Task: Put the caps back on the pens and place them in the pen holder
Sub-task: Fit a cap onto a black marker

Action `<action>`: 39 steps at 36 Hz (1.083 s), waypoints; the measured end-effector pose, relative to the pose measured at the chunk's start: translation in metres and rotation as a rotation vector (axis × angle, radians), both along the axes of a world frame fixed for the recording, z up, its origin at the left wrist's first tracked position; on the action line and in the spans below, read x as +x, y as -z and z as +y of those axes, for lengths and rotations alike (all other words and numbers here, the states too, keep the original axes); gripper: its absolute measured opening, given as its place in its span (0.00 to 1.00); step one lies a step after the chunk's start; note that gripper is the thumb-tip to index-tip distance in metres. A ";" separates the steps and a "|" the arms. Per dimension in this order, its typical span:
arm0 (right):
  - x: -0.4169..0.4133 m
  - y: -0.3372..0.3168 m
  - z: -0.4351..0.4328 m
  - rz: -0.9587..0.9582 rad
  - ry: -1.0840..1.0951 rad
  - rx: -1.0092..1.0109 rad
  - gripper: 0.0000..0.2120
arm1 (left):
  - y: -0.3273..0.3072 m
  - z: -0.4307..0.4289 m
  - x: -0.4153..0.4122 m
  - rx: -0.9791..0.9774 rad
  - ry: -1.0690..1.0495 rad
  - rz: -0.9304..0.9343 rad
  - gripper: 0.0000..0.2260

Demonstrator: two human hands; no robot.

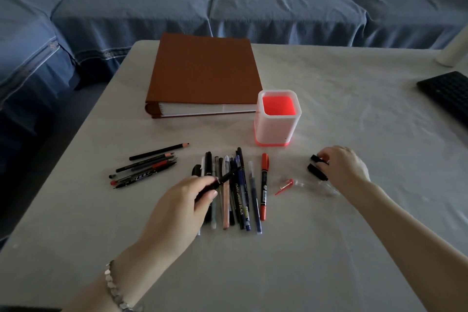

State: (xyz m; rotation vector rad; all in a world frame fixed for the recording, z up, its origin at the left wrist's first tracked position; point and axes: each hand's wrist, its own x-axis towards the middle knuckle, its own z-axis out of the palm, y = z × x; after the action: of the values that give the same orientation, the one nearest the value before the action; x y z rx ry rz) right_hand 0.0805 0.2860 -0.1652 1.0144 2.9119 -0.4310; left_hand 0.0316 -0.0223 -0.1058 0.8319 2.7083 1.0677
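Pinching a black pen (pixel 222 179) in my left hand (pixel 182 200) over the pile of pens (pixel 240 197), I am mid-capping: my right hand (pixel 342 167) at three o'clock curls onto a black cap (pixel 317 159) that must next slide over its tip, pen holder (pixel 278 121) at twelve o'clock.

We see everything dim and a bit blue. The table (pixel 342 223) is lightest, the sofa (pixel 152 7) dark. The pen holder (pixel 276 129) glows red inside. Straight lines bend near the edges.
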 end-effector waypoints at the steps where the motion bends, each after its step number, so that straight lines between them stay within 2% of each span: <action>1: 0.001 -0.002 -0.003 0.028 -0.005 -0.004 0.09 | -0.001 0.000 0.001 0.001 0.005 -0.001 0.11; 3: 0.004 -0.008 -0.014 0.174 -0.009 -0.096 0.09 | -0.002 0.001 0.003 0.014 0.017 0.001 0.11; 7: 0.014 -0.028 -0.051 0.518 -0.045 -0.517 0.10 | -0.005 0.004 0.006 0.071 0.043 -0.028 0.09; 10: 0.024 -0.042 -0.076 0.641 -0.138 -0.734 0.19 | -0.007 0.004 0.007 0.102 0.063 -0.037 0.10; 13: 0.031 -0.051 -0.093 0.715 -0.237 -0.851 0.18 | -0.007 0.004 0.008 0.132 0.073 -0.029 0.11; 16: 0.033 -0.056 -0.103 0.756 -0.319 -0.845 0.12 | -0.008 0.004 0.009 0.152 0.090 -0.024 0.12; 19: 0.034 -0.057 -0.105 0.745 -0.365 -0.782 0.10 | -0.010 0.003 0.010 0.156 0.103 -0.026 0.13; 23: 0.037 -0.056 -0.104 0.693 -0.424 -0.640 0.12 | -0.012 -0.001 0.011 0.147 0.122 -0.006 0.12; 28: 0.043 -0.058 -0.104 0.632 -0.437 -0.630 0.11 | -0.011 -0.004 0.010 0.085 0.146 0.038 0.16; 34: 0.047 -0.064 -0.102 0.580 -0.444 -0.534 0.14 | -0.009 -0.005 0.012 0.046 0.168 0.084 0.16; 39: 0.049 -0.069 -0.104 0.576 -0.466 -0.523 0.11 | -0.011 -0.003 0.013 0.016 0.183 0.139 0.15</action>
State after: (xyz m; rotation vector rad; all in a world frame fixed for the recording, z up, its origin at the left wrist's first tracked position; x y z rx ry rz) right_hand 0.1293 0.1823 -0.0958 0.1384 3.0385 -1.5426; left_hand 0.0448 -0.0258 -0.0951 1.1721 2.6707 1.0297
